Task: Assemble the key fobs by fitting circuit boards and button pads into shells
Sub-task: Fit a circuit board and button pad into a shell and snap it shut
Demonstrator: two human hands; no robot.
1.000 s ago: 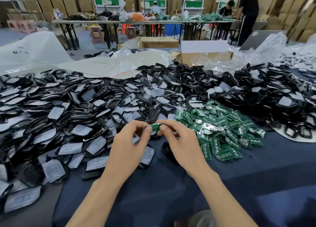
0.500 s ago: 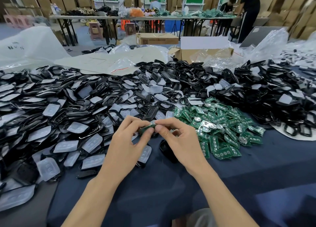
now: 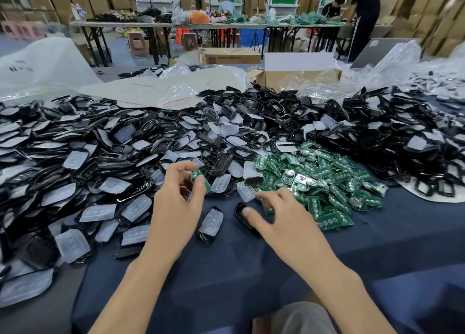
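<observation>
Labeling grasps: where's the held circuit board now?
Head view, centre-left: circuit board pinched in the left hand, left of the green board pile.

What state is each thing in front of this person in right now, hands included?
Left hand: pinching the green circuit board, held above the table.
Right hand: open, fingers spread, one fingertip over the black shell.
Black shell: lying on the blue cloth, not gripped.
Board pile: loose heap.
Cardboard box: open.

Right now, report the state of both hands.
Left hand: pinches a green circuit board.
Right hand: open, fingers spread, thumb over a black shell on the table.
</observation>
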